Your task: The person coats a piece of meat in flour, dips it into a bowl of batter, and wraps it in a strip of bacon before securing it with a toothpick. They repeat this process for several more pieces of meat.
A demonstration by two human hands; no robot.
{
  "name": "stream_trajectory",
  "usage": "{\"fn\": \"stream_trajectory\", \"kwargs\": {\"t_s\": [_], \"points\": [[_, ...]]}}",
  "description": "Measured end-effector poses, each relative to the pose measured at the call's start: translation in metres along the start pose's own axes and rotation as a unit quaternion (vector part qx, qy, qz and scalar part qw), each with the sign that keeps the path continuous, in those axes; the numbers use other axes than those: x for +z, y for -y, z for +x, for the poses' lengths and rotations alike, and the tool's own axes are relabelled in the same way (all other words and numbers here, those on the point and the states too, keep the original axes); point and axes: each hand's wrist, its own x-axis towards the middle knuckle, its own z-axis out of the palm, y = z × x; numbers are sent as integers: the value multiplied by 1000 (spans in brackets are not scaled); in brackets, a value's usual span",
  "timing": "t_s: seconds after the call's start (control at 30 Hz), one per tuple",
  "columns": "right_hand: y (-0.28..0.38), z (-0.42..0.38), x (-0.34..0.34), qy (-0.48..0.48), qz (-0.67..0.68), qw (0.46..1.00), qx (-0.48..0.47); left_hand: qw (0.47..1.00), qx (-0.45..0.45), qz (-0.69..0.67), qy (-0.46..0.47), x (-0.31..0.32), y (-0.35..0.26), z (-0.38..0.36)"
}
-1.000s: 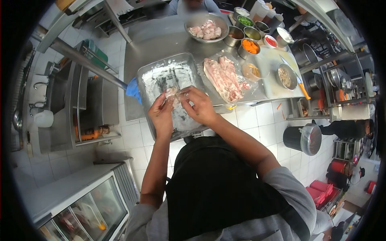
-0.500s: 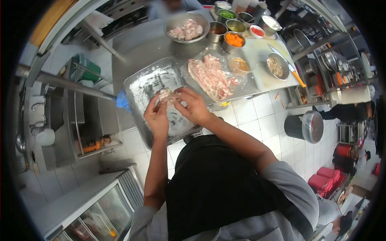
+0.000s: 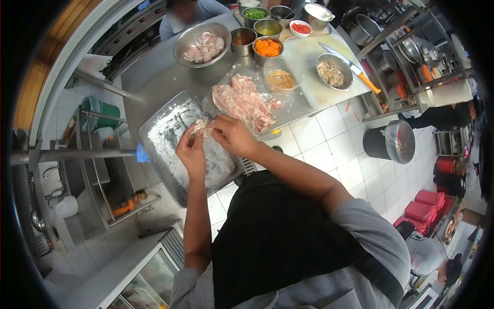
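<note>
A small, pale piece of raw meat (image 3: 200, 125), dusted with flour, is pinched between the fingertips of both hands. My left hand (image 3: 192, 153) grips it from the left, and my right hand (image 3: 234, 136) has its fingers closed on the right side. Below them is a metal tray (image 3: 165, 186) coated with white flour (image 3: 167, 123). Just beyond my right hand, a large sheet of raw meat (image 3: 241, 100) lies on clear plastic. Beside it stands a clear tub (image 3: 282, 78) with thin sticks resembling toothpicks.
Past the meat stand a metal bowl of meat chunks (image 3: 204, 47) and several tubs, one with orange pieces (image 3: 268, 47). A bowl of chopped filling (image 3: 333, 73) and an orange-handled knife (image 3: 366, 82) rest on a cutting board (image 3: 303, 51). Another person (image 3: 198, 13) is across the table.
My view has tilted, so the table and its things appear farther left and mostly lower. Both hands still hold the meat piece over the tray, with fingers slightly shifted.
</note>
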Motion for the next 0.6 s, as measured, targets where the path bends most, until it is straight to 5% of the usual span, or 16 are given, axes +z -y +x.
{"fn": "stream_trajectory", "kwargs": {"t_s": [0.17,0.4,0.47,0.5,0.6], "points": [[-44,-25,-55,-54,42,990,124,988,148,31,-19,32,-9,94],[-75,-66,-120,-23,1,963,269,977,200,71,14,113,-27,234],[-84,-71,-121,-17,-6,966,259,858,376,347,-35,124,-19,249],[-88,-72,-120,-9,-16,971,240,858,374,350,-34,127,-21,237],[-95,-70,-112,16,-33,981,191,903,194,341,177,131,-17,158]]}}
